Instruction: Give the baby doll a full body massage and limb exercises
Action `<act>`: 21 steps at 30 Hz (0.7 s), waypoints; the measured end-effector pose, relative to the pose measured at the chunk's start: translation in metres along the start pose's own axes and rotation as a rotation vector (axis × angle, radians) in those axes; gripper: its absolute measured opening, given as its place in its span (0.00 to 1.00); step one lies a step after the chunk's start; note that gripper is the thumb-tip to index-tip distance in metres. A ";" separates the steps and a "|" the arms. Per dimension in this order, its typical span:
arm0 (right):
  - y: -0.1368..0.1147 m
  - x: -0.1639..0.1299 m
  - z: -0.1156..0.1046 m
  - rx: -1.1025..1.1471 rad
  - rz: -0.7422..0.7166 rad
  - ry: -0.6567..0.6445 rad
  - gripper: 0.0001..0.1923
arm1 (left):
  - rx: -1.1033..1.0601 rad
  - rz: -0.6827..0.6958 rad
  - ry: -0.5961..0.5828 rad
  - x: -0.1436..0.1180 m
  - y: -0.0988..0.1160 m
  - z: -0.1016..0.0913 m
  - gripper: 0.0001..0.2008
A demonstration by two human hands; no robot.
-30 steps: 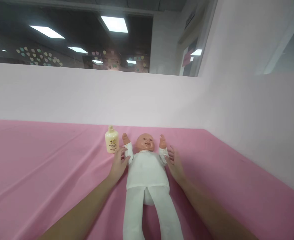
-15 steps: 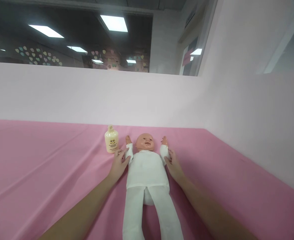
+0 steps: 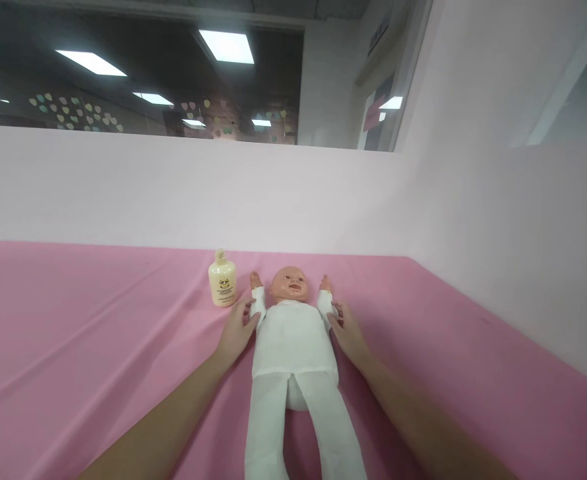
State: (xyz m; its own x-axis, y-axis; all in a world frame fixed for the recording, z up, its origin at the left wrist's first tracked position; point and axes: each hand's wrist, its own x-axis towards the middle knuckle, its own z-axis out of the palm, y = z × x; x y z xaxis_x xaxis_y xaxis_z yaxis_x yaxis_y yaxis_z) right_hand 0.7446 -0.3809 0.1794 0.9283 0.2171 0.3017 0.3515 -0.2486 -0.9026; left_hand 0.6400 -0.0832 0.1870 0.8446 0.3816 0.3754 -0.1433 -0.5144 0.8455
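A baby doll (image 3: 296,340) with a white cloth body lies on its back, head toward the wall, both arms raised beside its head. My left hand (image 3: 237,328) is closed around the doll's arm on the left, thumb near the shoulder and fingers along the outer side. On the other side, my right hand (image 3: 348,331) grips the doll's other arm between thumb and fingers. The doll's feet lie beyond the lower edge of the view. Just past my left fingertips stands a cream lotion bottle (image 3: 222,281) with a dark printed label.
A pink sheet (image 3: 98,320) with some wrinkles covers the surface under the doll. White walls (image 3: 183,193) rise behind and on the right. Above the back wall, a window (image 3: 148,73) shows ceiling lights and heart-shaped decorations.
The doll's arm in my right hand has shifted slightly inward, toward its head. My left hand and the bottle stay nearly where they were.
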 end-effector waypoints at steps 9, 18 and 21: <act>-0.006 -0.003 -0.003 -0.064 0.027 -0.039 0.23 | 0.078 -0.085 -0.068 -0.002 0.004 -0.004 0.25; -0.001 0.003 -0.003 0.082 0.082 -0.030 0.20 | -0.079 -0.149 -0.108 -0.005 0.010 -0.007 0.27; 0.000 0.006 -0.002 0.319 0.090 -0.050 0.24 | -0.248 -0.161 -0.095 -0.006 0.012 -0.006 0.34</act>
State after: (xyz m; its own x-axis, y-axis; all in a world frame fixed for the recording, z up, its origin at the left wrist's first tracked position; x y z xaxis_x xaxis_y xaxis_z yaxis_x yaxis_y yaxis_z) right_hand 0.7508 -0.3818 0.1819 0.9440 0.2558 0.2085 0.2058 0.0377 -0.9779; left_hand 0.6303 -0.0872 0.1976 0.9093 0.3641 0.2015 -0.1149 -0.2458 0.9625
